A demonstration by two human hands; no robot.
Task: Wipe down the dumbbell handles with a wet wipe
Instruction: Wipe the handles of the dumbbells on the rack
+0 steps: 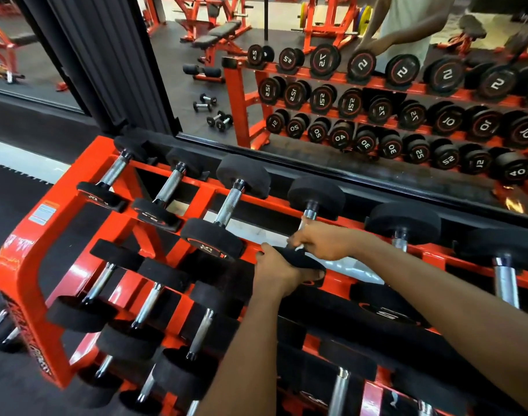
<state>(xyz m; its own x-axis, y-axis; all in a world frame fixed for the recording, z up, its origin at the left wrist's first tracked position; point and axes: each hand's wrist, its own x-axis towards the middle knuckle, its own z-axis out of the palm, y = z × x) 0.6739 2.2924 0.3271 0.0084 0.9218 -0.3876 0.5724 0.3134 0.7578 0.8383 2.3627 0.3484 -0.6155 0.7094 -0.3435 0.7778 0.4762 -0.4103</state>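
On the top row of the orange rack (31, 244) lies a black-headed dumbbell (316, 195) with a steel handle (309, 215). My right hand (324, 240) is curled round the lower part of that handle. A small pale bit of the wipe (298, 247) shows at its fingers, and the rest is hidden in the fist. My left hand (276, 271) grips the near black head (304, 262) of the same dumbbell from the left and below.
Neighbouring dumbbells lie close on both sides, one (231, 202) to the left and one (402, 223) to the right. Lower rows of dumbbells sit under my forearms. A wall mirror (346, 100) right behind the rack reflects the rack and a person.
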